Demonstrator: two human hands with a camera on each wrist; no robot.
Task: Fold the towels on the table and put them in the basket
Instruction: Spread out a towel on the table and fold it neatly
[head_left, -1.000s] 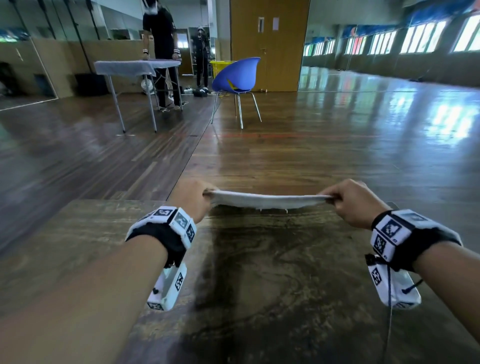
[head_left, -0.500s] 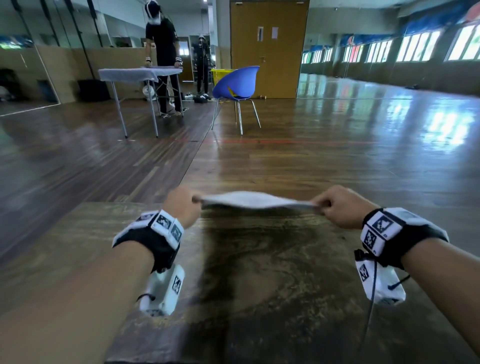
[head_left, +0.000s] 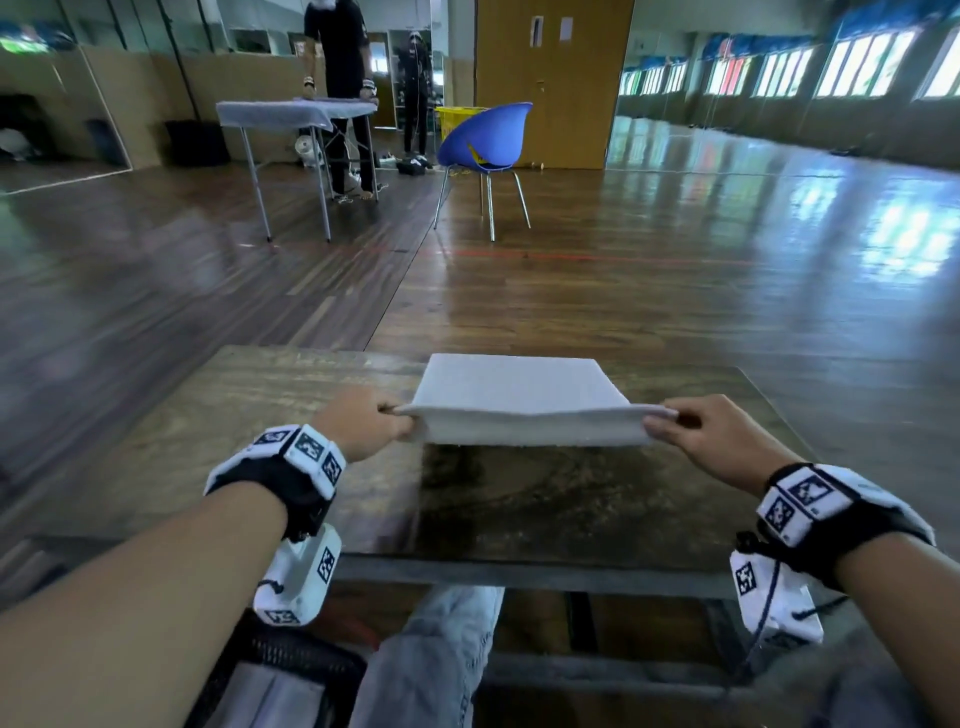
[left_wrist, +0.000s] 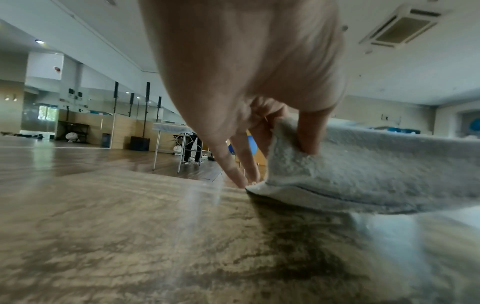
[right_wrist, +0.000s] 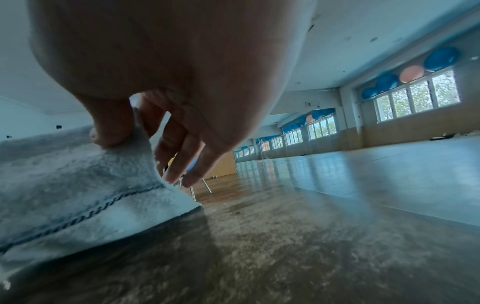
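A white towel lies across the far half of the brown table, its near edge lifted a little off the top. My left hand pinches the towel's near left corner between thumb and fingers. At the near right corner my right hand pinches the cloth the same way. A dark mesh basket shows at the bottom left, below the table's near edge, with something white inside.
Beyond the table lies a wide wooden floor with a blue chair. A grey folding table with a person behind it stands at the back left. My legs in jeans show under the table's near edge.
The towel, held stretched in the air near the table's far edge, has come down onto the table. Both hands have drawn nearer with its near corners still pinched. The head view has tilted down.
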